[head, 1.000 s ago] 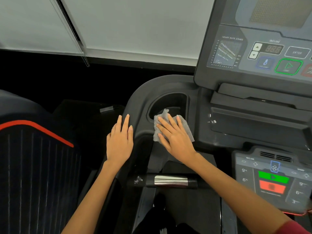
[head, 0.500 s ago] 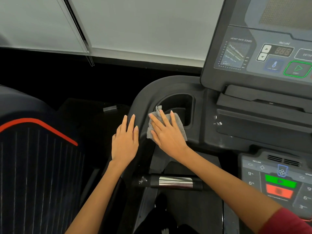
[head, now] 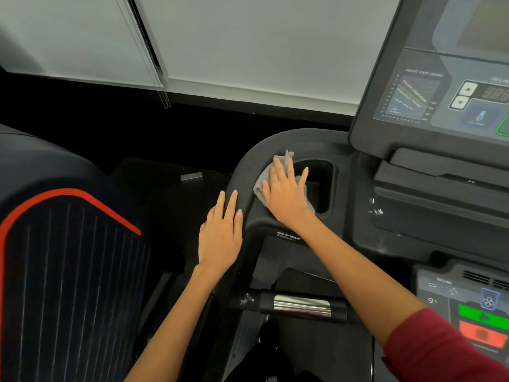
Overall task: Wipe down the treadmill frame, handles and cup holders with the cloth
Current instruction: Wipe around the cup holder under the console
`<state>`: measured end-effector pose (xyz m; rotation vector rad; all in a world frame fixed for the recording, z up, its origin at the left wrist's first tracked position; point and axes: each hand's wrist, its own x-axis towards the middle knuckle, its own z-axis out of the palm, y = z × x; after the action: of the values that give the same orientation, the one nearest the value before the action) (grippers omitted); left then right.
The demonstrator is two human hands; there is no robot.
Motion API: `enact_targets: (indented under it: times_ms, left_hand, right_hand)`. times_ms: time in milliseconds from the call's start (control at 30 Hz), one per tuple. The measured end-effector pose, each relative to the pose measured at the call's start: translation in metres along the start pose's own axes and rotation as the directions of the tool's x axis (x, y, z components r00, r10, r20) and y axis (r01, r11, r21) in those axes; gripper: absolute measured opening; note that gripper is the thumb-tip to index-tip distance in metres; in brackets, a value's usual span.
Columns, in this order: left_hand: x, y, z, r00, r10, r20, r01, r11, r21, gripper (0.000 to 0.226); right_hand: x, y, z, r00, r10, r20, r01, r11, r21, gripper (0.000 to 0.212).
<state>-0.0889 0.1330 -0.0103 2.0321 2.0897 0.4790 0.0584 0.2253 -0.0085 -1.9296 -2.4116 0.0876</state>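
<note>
A grey cloth (head: 260,181) lies on the black treadmill frame (head: 249,161) at the left rim of the cup holder (head: 321,186). My right hand (head: 285,193) presses flat on the cloth with straight, spread fingers, covering most of it. My left hand (head: 220,232) rests flat on the outer left edge of the frame, fingers straight, holding nothing. A handle with a chrome sensor (head: 301,306) runs across below my right forearm.
The console screen and buttons (head: 440,92) stand at upper right, a second control panel (head: 473,307) at lower right. A neighbouring machine with a red-trimmed belt (head: 63,271) fills the left. A wall with blinds (head: 220,42) is behind.
My right hand has slid the cloth up and to the left, from the front rim of the cup holder to its left rim. My left hand stays on the frame edge.
</note>
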Motion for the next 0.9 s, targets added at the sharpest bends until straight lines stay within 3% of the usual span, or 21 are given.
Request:
enact_targets:
  times_ms: [100,267,400,500,600,667,733,900]
  left_hand:
    - [0.000,0.000,0.000,0.999,-0.037,-0.001,0.037,0.999,-0.025,0.053]
    - [-0.009,0.000,-0.008,0.983,-0.182,0.027,0.184,0.970,-0.156,0.053]
    - [-0.018,-0.008,-0.017,0.975,-0.217,0.051,0.222,0.919,-0.326,0.047]
    - [-0.019,-0.015,-0.026,0.941,-0.319,0.115,0.328,0.771,-0.545,0.041]
    - [-0.018,-0.030,-0.033,0.865,-0.437,0.245,0.440,0.429,-0.789,0.040]
    - [-0.021,-0.040,-0.037,0.829,-0.449,0.332,0.481,0.271,-0.834,0.041]
    - [-0.029,-0.046,-0.039,0.816,-0.431,0.385,0.514,0.236,-0.825,0.043]
    - [-0.050,-0.045,-0.045,0.846,-0.396,0.358,0.485,0.292,-0.824,0.045]
  right_hand:
    - [0.006,0.001,0.010,0.995,0.070,-0.069,-0.055,0.979,0.198,0.058]
    - [0.008,-0.006,0.014,0.990,0.074,-0.124,-0.047,0.978,0.203,0.058]
    - [0.006,-0.010,0.011,0.988,-0.029,-0.153,0.072,0.957,0.282,0.054]
    - [0.003,-0.026,0.010,0.972,-0.126,-0.200,0.184,0.935,0.303,0.055]
    - [-0.005,-0.040,0.013,0.949,-0.186,-0.253,0.274,0.884,0.378,0.057]
    - [-0.015,-0.049,0.011,0.931,-0.227,-0.285,0.338,0.832,0.439,0.053]
    - [-0.030,-0.062,0.012,0.894,-0.305,-0.330,0.434,0.774,0.462,0.049]
    - [-0.085,-0.093,0.014,0.836,-0.440,-0.327,0.542,0.575,0.613,0.048]
